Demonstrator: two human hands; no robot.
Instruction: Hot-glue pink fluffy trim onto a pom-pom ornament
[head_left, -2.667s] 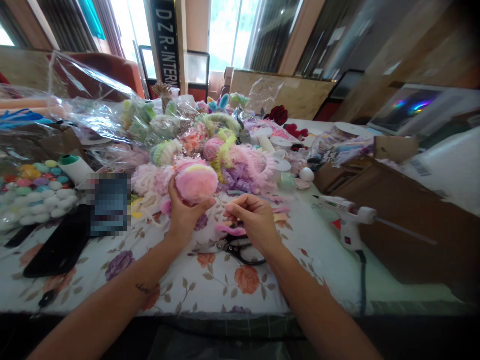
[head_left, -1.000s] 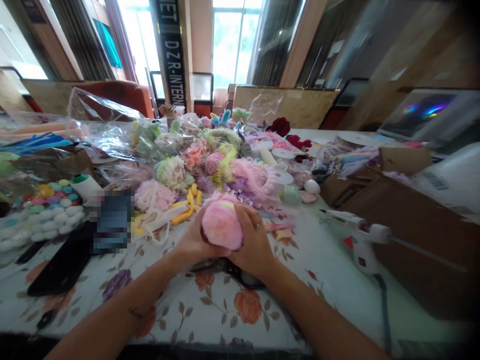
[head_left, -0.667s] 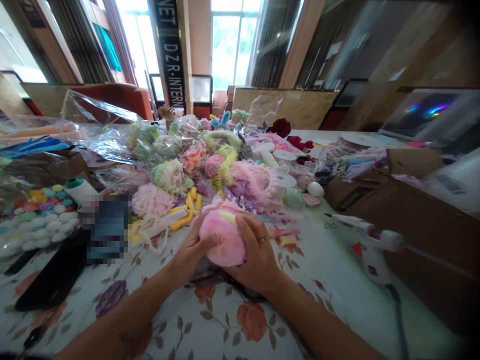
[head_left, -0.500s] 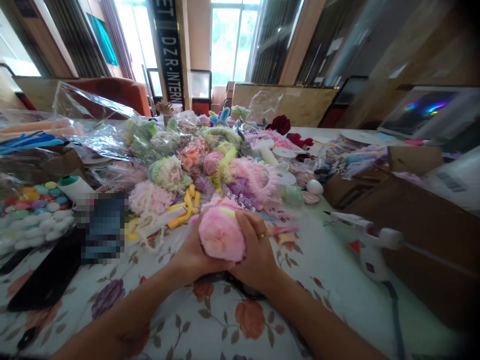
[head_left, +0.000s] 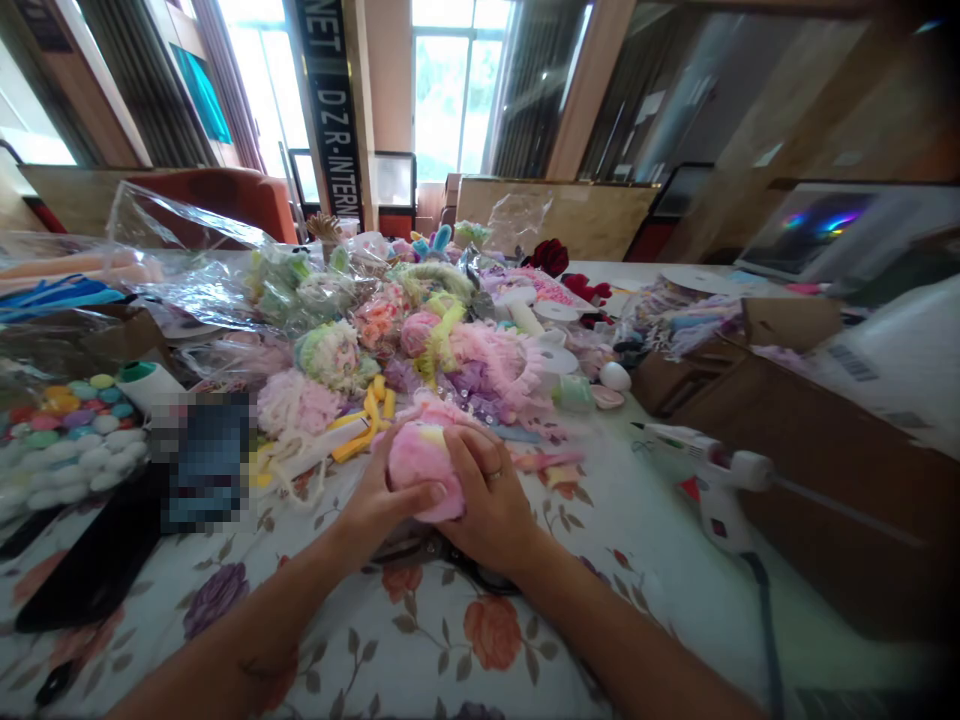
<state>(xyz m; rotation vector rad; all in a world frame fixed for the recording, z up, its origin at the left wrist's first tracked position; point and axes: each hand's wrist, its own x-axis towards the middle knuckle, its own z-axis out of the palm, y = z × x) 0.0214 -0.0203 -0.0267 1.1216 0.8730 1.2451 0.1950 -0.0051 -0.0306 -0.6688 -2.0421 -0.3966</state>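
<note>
Both hands hold a fluffy pink ball with a pale yellow patch, above the flowered tablecloth. My left hand wraps the ball's left side, its thumb lying across the lower front. On the other side, my right hand, with a ring on one finger, presses fingers over the top and right. Pink frilly material shows just behind the ball. Partly hidden under the hands lie black-handled scissors. Yellow fuzzy strips rest just beyond my left hand.
A heap of pastel yarn and trims spans the far side. Right stand a white glue gun and a cardboard box. Left are pompoms, a black object and a pixelated area. Clear plastic wrap lies behind.
The pink ball has turned and shifted slightly left within my hands. My left thumb now crosses its front, and my right fingers reach further over it. The camera view has shifted slightly.
</note>
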